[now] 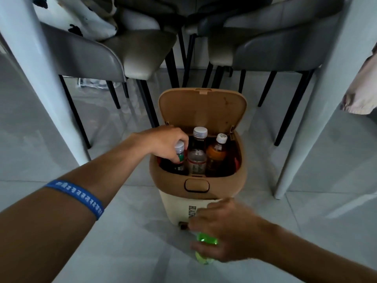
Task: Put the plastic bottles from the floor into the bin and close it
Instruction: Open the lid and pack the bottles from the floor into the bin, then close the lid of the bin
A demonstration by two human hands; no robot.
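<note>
A beige bin (167, 172) stands on the floor under a table, its lid (202, 108) tipped up at the back. Inside stand a dark bottle with a white cap (200, 137), an orange bottle (217, 153) and a clear bottle (196, 161). My left hand (165, 142) grips the neck of a white-capped bottle with a green label (180, 153) at the bin's left side, lowered into the opening. My right hand (226, 229) holds a bright green bottle (205, 247) low in front of the bin; the hand hides most of it.
Two grey padded chairs (140, 58) with black legs stand close behind the bin. White table legs (34, 82) rise at left and at right (314, 111). The floor (126, 252) is pale glossy tile. A cloth (363, 86) hangs at the right edge.
</note>
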